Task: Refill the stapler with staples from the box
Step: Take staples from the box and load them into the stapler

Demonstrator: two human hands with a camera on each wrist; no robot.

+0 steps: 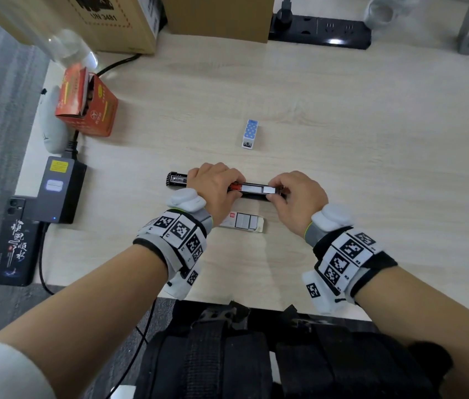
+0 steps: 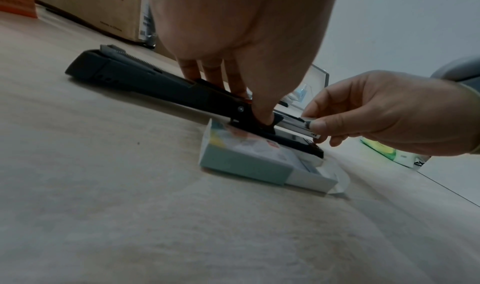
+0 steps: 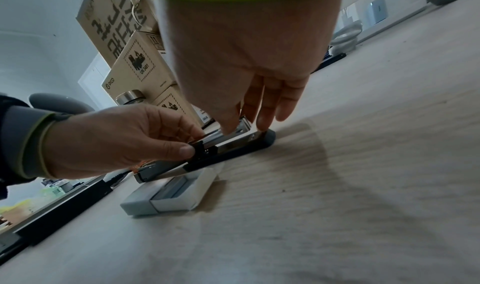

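Note:
A black stapler (image 1: 176, 180) lies opened out flat across the middle of the table, its silver magazine (image 1: 252, 188) facing up. My left hand (image 1: 234, 188) grips it at the hinge, thumb on the near side and fingers on the far side (image 2: 239, 101). My right hand (image 1: 276, 192) pinches a short silver strip of staples (image 1: 269, 190) over the magazine's right end (image 2: 313, 119). The staple box (image 1: 244, 221) lies just in front of the stapler with its tray slid out and staples showing (image 3: 166, 198).
A small blue dotted box (image 1: 250, 133) stands behind the stapler. An orange carton (image 1: 89, 102), a power adapter (image 1: 60, 188) and a phone (image 1: 14, 240) sit along the left edge. Cardboard boxes (image 1: 218, 15) and a power strip (image 1: 319, 31) line the back.

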